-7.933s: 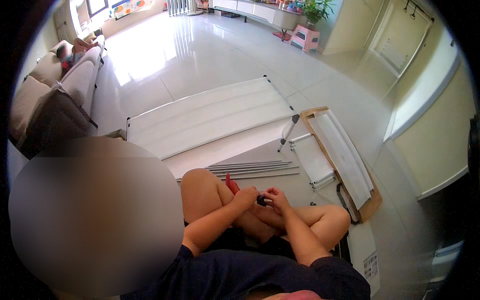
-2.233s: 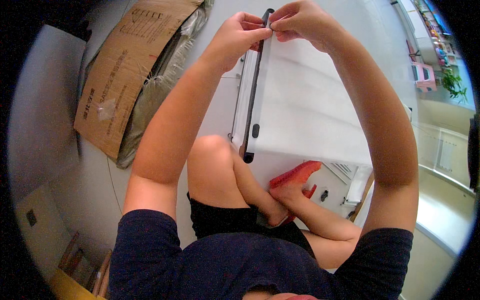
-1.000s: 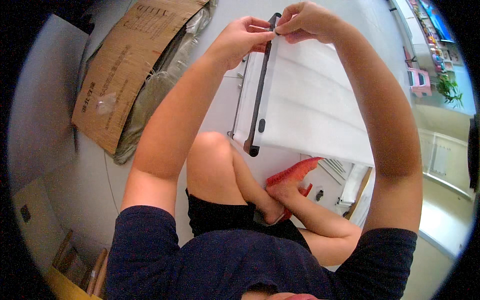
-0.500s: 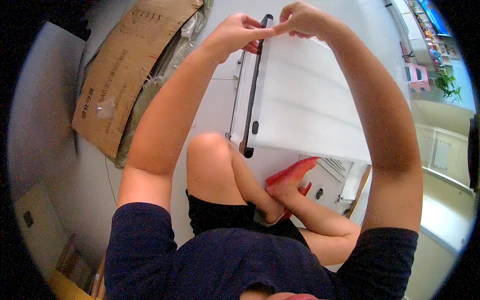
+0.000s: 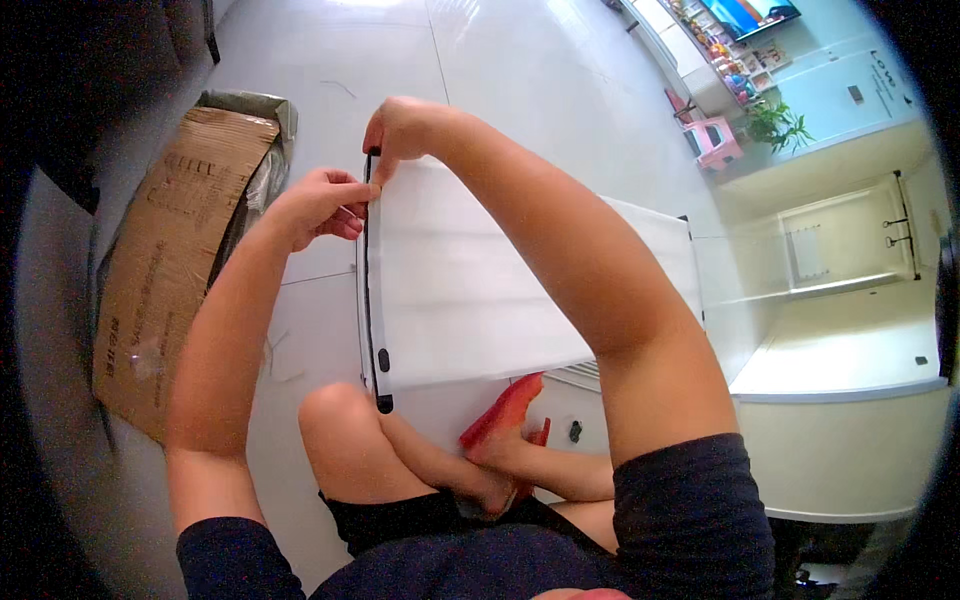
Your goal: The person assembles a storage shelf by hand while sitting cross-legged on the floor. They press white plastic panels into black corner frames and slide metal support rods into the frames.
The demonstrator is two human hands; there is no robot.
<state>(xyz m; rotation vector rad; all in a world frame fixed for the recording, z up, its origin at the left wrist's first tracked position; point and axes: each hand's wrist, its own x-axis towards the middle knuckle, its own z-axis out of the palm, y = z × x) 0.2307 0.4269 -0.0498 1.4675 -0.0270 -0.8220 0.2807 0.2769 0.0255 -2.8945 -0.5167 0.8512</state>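
A large white panel (image 5: 480, 270) stretches across in front of me, with a black-trimmed edge (image 5: 369, 270) along its left side. At the far end of that edge, my right hand (image 5: 405, 132) is closed round the corner by a black end cap (image 5: 374, 151). My left hand (image 5: 322, 208) is beside the same edge, a little nearer to me. Its thumb and forefinger are pinched together at the trim, close to the right fingertips; whatever lies between them is hidden. The edge's near end has another black cap (image 5: 384, 404) and a black oval piece (image 5: 383, 360).
Flattened brown cardboard (image 5: 165, 260) with clear plastic wrap lies at the left. My bent knee (image 5: 345, 425) is close to the panel's near corner. Beyond my red shoe (image 5: 505, 415) is a small black part (image 5: 575, 431). A pink stool (image 5: 712, 143) stands far right.
The whole view has swung, so the panel and hands appear further left and lower. My right hand has shifted to the far corner cap; my left stays at the edge.
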